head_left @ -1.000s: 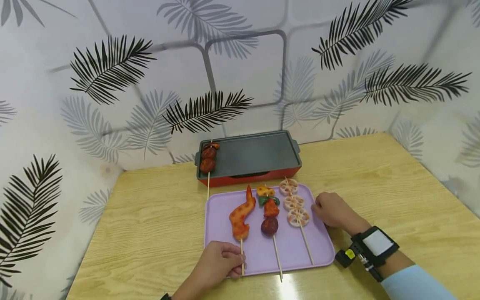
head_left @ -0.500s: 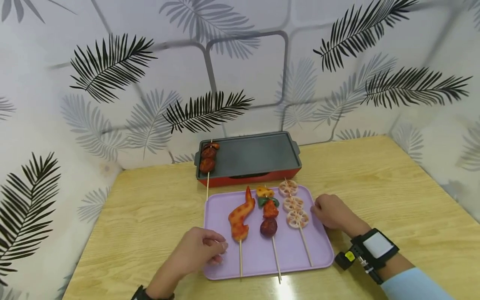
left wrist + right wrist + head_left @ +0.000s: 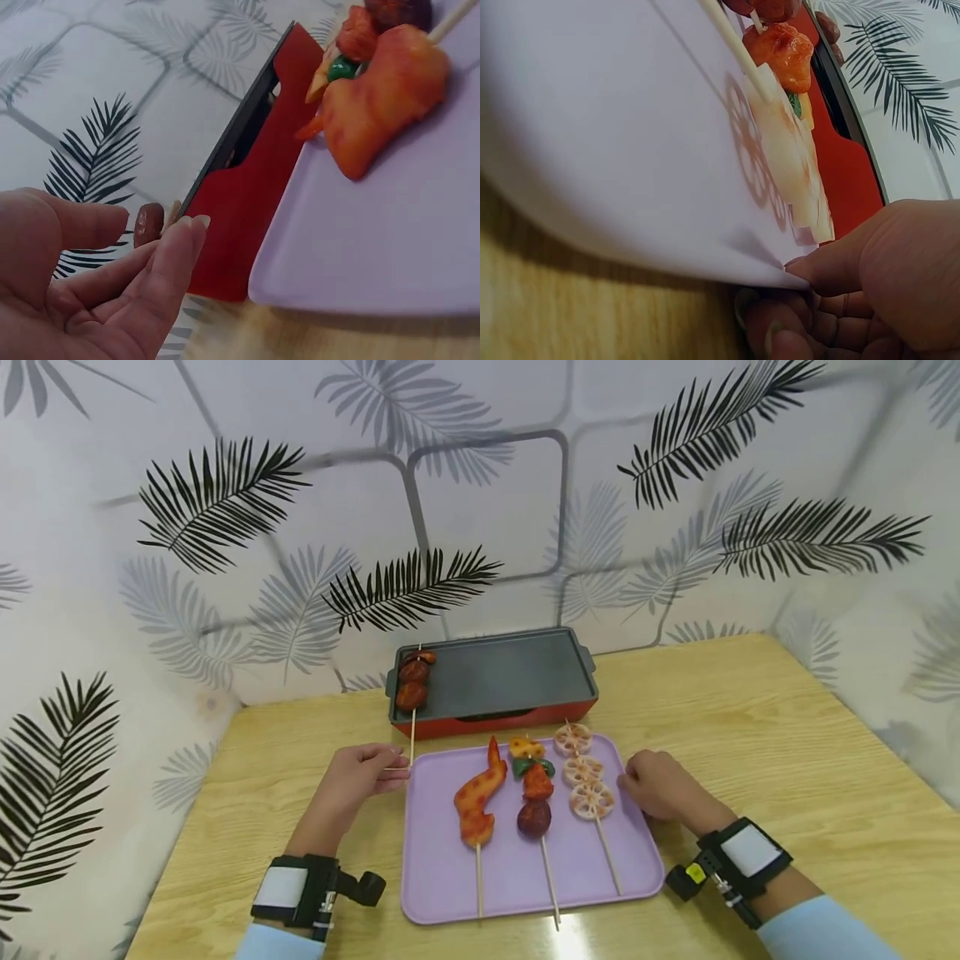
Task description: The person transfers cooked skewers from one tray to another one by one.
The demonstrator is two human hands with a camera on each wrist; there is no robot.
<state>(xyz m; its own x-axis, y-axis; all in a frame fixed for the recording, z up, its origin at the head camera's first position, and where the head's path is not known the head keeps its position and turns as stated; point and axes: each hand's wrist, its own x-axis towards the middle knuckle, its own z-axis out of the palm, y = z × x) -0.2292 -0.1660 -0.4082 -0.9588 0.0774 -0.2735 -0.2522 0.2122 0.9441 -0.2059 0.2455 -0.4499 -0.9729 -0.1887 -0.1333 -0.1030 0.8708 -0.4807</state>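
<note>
A skewer of browned pieces (image 3: 412, 683) lies on the left end of the grill (image 3: 495, 681), its bare stick (image 3: 412, 735) pointing towards me. My left hand (image 3: 362, 774) is at the lower end of that stick; in the left wrist view a gap shows between thumb (image 3: 94, 226) and fingers (image 3: 176, 251). On the lilac tray (image 3: 442, 893) lie a chicken-wing skewer (image 3: 477, 802), a mixed skewer (image 3: 536, 793) and a lotus-root skewer (image 3: 585, 771). My right hand (image 3: 900, 277) pinches the tray's right rim, thumb on top and fingers beneath.
The grill has a dark flat top and a red body, standing just behind the tray on the wooden table (image 3: 247, 810). A leaf-patterned wall covering (image 3: 495, 502) rises close behind it. Two skewer sticks poke over the tray's front edge.
My left hand has let go of the chicken-wing skewer's stick and moved left and away from me to the grill skewer's stick. The right hand keeps its place at the tray.
</note>
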